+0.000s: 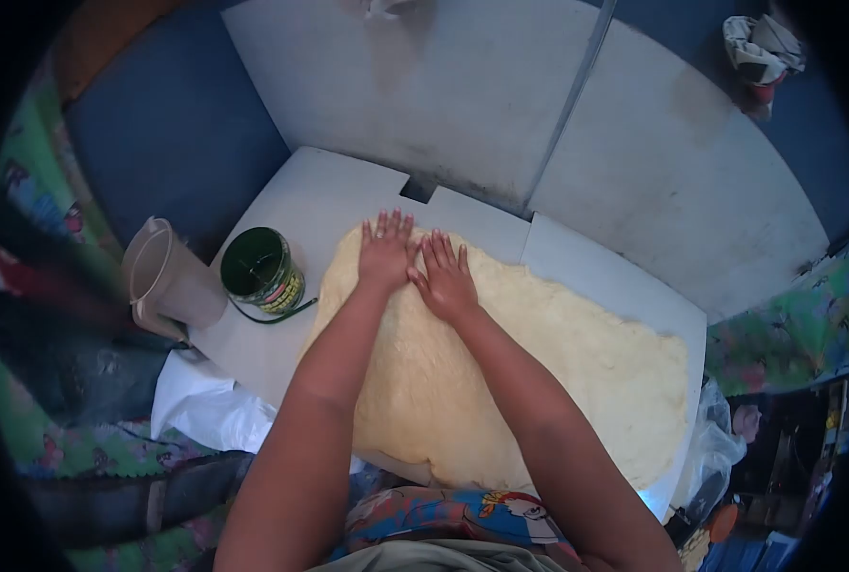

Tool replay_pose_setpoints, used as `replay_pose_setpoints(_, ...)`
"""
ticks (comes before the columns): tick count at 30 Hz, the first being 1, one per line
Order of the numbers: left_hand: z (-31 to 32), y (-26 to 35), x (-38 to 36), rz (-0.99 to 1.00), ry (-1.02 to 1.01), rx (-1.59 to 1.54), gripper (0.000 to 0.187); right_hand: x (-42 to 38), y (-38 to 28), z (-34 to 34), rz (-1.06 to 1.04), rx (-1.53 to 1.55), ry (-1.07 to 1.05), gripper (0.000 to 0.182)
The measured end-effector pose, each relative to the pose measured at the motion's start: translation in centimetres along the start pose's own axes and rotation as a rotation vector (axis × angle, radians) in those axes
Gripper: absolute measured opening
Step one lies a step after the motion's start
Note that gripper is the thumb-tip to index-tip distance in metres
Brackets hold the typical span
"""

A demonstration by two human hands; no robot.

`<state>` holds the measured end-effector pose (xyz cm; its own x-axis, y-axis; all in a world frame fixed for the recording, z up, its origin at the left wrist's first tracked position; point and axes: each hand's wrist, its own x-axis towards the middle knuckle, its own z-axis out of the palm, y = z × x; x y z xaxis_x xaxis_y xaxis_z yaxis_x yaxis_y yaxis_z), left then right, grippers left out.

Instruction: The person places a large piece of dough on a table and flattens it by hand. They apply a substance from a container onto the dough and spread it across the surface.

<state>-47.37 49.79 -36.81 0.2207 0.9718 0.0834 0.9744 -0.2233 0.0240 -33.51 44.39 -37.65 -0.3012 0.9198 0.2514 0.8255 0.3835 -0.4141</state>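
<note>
A wide, flattened sheet of pale yellow dough [577, 362] is spread over the white table. My left hand [387, 253] lies palm down on its far edge, fingers stretched out and slightly apart. Beside it, my right hand [445, 276] also presses flat on the dough, with its fingers spread and pointing away from me. The two hands are very close together near the thumbs. Neither hand grips anything.
On the table's left side stand a green bucket [257, 267] with its handle down and a translucent pitcher [176, 281]. A white plastic bag [210, 405] hangs at the left edge, a clear bag [718, 448] at the right. Pale panels [424, 95] rise behind the table [348, 181].
</note>
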Motion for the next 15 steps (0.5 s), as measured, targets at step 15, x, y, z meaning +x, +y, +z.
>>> replay_pose_setpoints(15, 1.1, -5.0, 3.5, 0.030, 0.419, -0.071, 0.057, -6.1, 5.9, -6.9, 0.484, -0.331, -0.202, 0.064)
